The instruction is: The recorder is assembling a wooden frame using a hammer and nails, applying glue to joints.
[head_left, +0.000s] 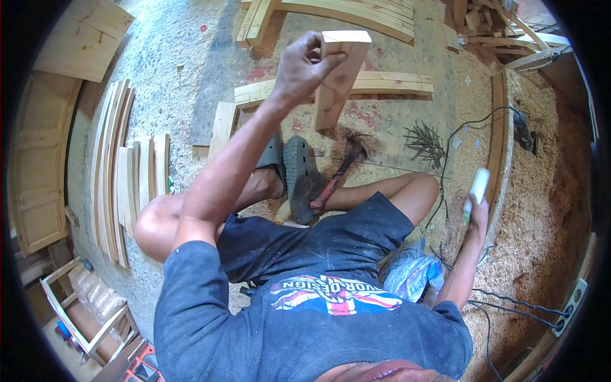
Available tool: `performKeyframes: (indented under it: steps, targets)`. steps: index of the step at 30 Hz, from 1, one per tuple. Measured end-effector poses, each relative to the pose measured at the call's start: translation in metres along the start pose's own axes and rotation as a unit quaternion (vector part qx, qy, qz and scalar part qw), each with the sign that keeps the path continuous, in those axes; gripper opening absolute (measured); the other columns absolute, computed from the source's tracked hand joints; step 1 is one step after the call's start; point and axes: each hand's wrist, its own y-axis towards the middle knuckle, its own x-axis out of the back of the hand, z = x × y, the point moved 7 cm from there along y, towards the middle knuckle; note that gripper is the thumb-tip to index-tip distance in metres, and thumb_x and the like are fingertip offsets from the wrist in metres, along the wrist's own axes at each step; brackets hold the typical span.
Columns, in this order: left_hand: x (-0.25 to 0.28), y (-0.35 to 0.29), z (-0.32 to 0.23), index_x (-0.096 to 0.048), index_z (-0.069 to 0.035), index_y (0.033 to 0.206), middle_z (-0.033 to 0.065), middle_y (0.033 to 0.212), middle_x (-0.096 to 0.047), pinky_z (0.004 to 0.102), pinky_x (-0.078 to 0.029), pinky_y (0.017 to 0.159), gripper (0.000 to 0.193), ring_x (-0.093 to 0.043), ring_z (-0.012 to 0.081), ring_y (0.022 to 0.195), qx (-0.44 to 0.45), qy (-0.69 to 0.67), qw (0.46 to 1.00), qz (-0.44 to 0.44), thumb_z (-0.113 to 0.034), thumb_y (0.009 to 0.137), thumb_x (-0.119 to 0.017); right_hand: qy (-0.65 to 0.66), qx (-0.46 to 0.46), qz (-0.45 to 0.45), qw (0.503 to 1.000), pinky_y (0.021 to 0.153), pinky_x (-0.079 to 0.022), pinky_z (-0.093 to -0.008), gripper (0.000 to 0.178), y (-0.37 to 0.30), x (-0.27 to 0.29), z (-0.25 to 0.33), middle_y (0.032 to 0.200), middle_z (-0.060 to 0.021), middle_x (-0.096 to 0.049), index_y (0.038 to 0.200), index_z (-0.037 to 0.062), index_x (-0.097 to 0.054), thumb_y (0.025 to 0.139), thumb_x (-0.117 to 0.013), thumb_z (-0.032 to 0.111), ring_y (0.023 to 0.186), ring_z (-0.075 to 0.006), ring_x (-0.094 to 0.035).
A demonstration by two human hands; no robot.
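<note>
My left hand [298,73] grips a short, thick wooden board [340,83] by its upper edge, fingers behind and thumb across the face. The board is raised above the floor, its pale end toward me. Out to the right, my right hand [478,215] is closed around a white bottle-like container [480,184] with a bit of green near its lower end. Between my feet and the board lies a claw hammer [331,188] with a red and black handle. A heap of nails [424,144] lies to the hammer's right.
A wooden beam [394,84] lies behind the raised board, with joined beams [363,18] farther back. Cut strips [143,169] line the left side. A plastic bag [414,277] sits by my right arm. Black cables [474,124] and a power strip [571,305] run along the sawdust-covered right side.
</note>
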Motion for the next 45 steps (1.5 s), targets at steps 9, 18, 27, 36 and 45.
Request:
performKeyframes:
  steps: [9,18,27,36,45]
  targets:
    - [-0.048,-0.024,-0.050,-0.053,-0.004,0.137,0.0150,0.112,-0.073,0.0330,-0.059,0.088,0.065,-0.071,0.0202,0.105,-0.063,-0.145,0.987,-0.035,-0.011,0.081,-0.085,0.629,0.336,0.190,0.675,0.081,-0.050,-0.0535,0.098,-0.138,-0.117,0.349,0.101,-0.0194,-0.059,0.129,0.0007,-0.050,0.083,-0.046,0.088,0.089,-0.0341,-0.060]
    - [-0.050,-0.038,-0.054,-0.039,-0.003,0.148,0.0138,0.111,-0.074,0.0317,-0.054,0.098,0.086,-0.069,0.0180,0.109,-0.053,-0.123,0.991,-0.011,-0.011,0.077,-0.088,0.637,0.377,0.401,0.540,0.076,-0.055,-0.0502,0.063,-0.192,-0.245,0.442,0.089,-0.0245,-0.064,0.115,-0.0052,-0.057,0.098,-0.039,0.053,0.083,-0.0369,-0.064]
    - [-0.045,-0.036,-0.055,-0.044,-0.006,0.145,0.0122,0.102,-0.077,0.0278,-0.054,0.080,0.085,-0.070,0.0132,0.094,-0.073,-0.106,0.991,-0.037,-0.017,0.075,-0.090,0.636,0.375,0.400,0.544,0.072,-0.056,-0.0502,0.053,-0.179,-0.260,0.437,0.086,-0.0215,-0.064,0.106,-0.0031,-0.058,0.098,-0.041,0.046,0.080,-0.0354,-0.066]
    - [-0.049,-0.034,-0.058,-0.036,-0.001,0.148,0.0152,0.114,-0.073,0.0331,-0.054,0.098,0.084,-0.068,0.0201,0.112,-0.063,-0.121,0.991,0.001,-0.009,0.081,-0.085,0.640,0.384,0.346,0.568,0.069,-0.055,-0.0515,0.048,-0.146,-0.237,0.422,0.084,-0.0195,-0.064,0.106,-0.0015,-0.059,0.098,-0.043,0.043,0.077,-0.0348,-0.066]
    - [-0.053,-0.032,-0.053,-0.037,-0.002,0.147,0.0178,0.113,-0.073,0.0370,-0.056,0.100,0.080,-0.069,0.0250,0.111,-0.049,-0.167,0.984,-0.026,-0.005,0.082,-0.082,0.666,0.291,0.242,0.643,0.077,-0.054,-0.0524,0.049,-0.089,-0.203,0.374,0.088,-0.0179,-0.066,0.107,0.0020,-0.060,0.099,-0.040,0.046,0.080,-0.0353,-0.065]
